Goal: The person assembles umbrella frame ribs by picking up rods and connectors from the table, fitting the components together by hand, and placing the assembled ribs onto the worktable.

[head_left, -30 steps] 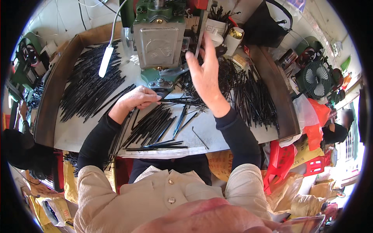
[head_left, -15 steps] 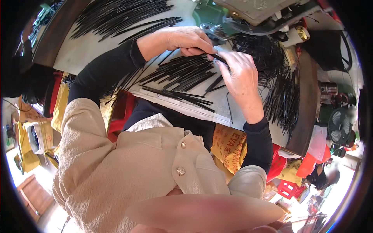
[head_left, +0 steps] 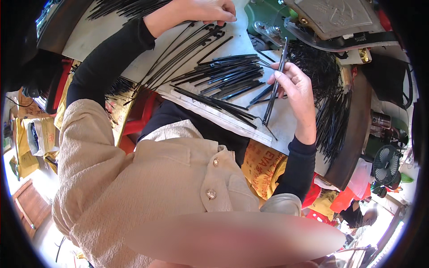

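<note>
- Head view, right hand: the right hand (head_left: 296, 85) grasps a long dark strip (head_left: 270, 102) between thumb and fingers; whether it is one piece or several pressed together, I cannot tell.
- This strip is above the right part of the pale table (head_left: 98, 41), slanting, one end toward the far side and the other toward the near edge.
- Head view, left hand: the left hand (head_left: 211, 10) is at the far side, fingers curled; I cannot tell whether it grips anything.
- Just on the near side of its fingertips are the far ends of some long thin rods (head_left: 172, 56), which run toward the near left edge.
- Between the hands, a loose heap of short black strips (head_left: 237, 73) is on the table, with a few more strips (head_left: 216, 105) along the near edge.
- A green machine (head_left: 257, 18) is at the far side, right of the left hand.
- Right of the right hand are a dark tangle (head_left: 321, 67) and a pile of black sticks (head_left: 333, 125), beside a brown wooden border (head_left: 351, 138).
</note>
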{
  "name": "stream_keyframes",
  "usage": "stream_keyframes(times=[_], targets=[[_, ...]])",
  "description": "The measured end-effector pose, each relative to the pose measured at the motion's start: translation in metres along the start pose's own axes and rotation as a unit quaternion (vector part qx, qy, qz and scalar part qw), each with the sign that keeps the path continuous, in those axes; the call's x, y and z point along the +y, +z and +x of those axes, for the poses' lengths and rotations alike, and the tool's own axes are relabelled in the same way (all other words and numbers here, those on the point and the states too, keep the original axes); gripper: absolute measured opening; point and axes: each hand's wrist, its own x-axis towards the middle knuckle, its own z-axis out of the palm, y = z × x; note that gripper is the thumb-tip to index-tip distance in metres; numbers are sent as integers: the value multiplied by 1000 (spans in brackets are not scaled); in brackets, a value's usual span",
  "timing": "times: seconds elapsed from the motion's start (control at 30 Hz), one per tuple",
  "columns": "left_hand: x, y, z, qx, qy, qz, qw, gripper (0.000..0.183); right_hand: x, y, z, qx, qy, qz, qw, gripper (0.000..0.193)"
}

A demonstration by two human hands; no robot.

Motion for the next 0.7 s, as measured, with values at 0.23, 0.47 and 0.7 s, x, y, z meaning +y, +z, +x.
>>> stream_keyframes(times=[0.23, 0.47, 0.7], targets=[[4, 2, 7, -68, -107, 202, 971, 28, 10, 1, 10, -4, 5, 70, 998, 23], [-1, -17, 2, -28, -132, 151, 979, 26, 12, 1, 10, -4, 22, 93, 995, 28], [6, -23, -31, -46, -147, 228, 962, 21, 12, 5, 11, -26, 28, 90, 995, 29]])
